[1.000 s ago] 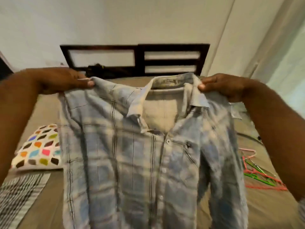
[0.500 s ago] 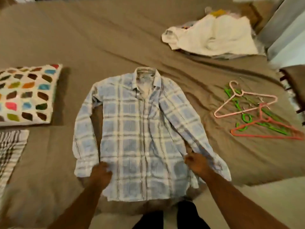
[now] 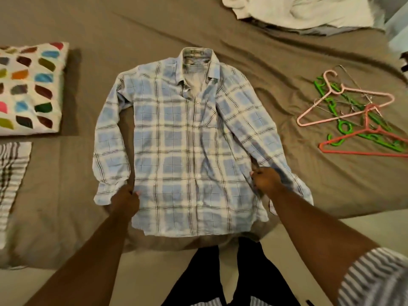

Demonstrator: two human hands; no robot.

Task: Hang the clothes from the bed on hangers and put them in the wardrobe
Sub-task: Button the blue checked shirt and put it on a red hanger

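Observation:
A blue and white plaid shirt (image 3: 176, 138) lies flat, front up, on the brown bed (image 3: 254, 58), collar pointing away from me. My left hand (image 3: 125, 200) grips the shirt's lower left side seam beside the left cuff. My right hand (image 3: 266, 180) pinches the lower right side where the right sleeve crosses the body. A loose pile of hangers lies to the right: a pink hanger (image 3: 344, 100), a red hanger (image 3: 364, 144) and green hangers (image 3: 344, 129) under them.
A pillow with coloured leaf shapes (image 3: 31, 87) sits at the left, a striped cloth (image 3: 11, 173) below it. A heap of white clothes (image 3: 298, 12) lies at the far right of the bed. The bed's near edge runs just below the shirt's hem.
A second ago I held the shirt up by its shoulders. It now lies spread on the bed, and my hands hold its lower sides, much as half a second ago.

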